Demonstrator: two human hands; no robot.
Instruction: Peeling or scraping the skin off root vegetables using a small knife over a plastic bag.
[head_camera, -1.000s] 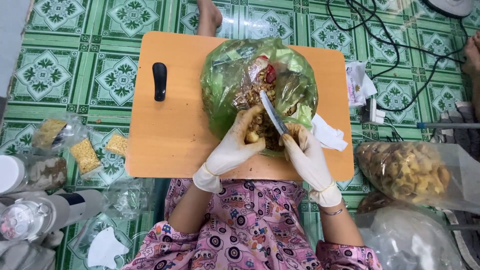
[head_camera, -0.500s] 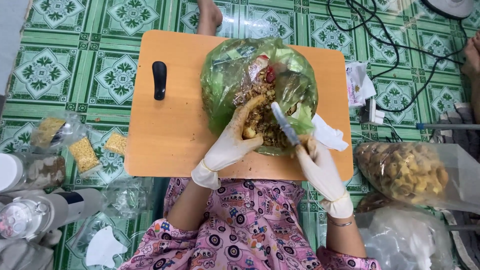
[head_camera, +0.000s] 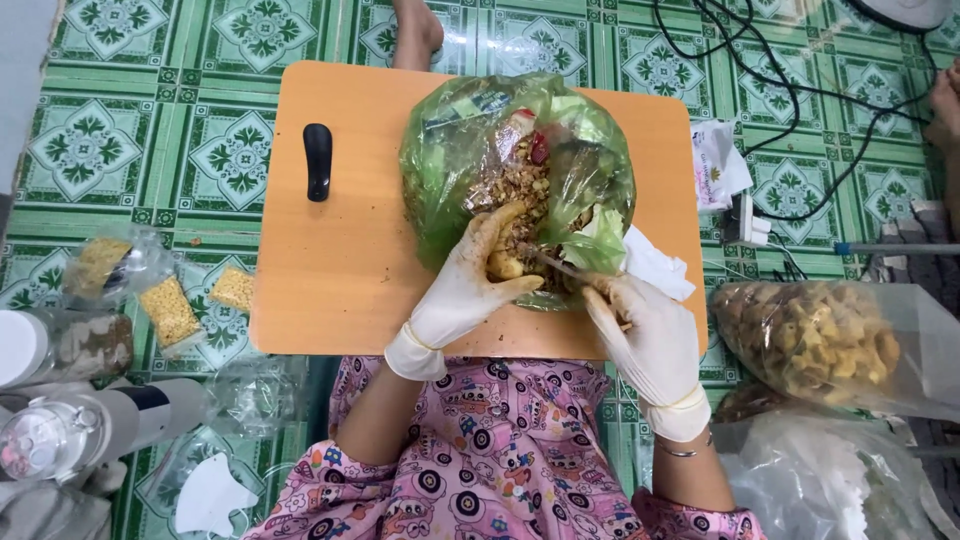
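The gloved left hand curls around a pale, knobbly root at the mouth of the crinkled green plastic bag on the smooth wooden desk. The right hand grips a thin knife, its blade touching the root.

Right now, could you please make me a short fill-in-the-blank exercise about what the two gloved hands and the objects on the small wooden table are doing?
1. The left hand in a white glove grips a pale yellow piece of ____ at the mouth of the green plastic bag.
2. The right hand holds a thin-bladed ____ whose tip points into that bag.
3. The black handle-shaped object lies on the orange wooden table, to the ____ of the bag.

Missing words: food; knife; left
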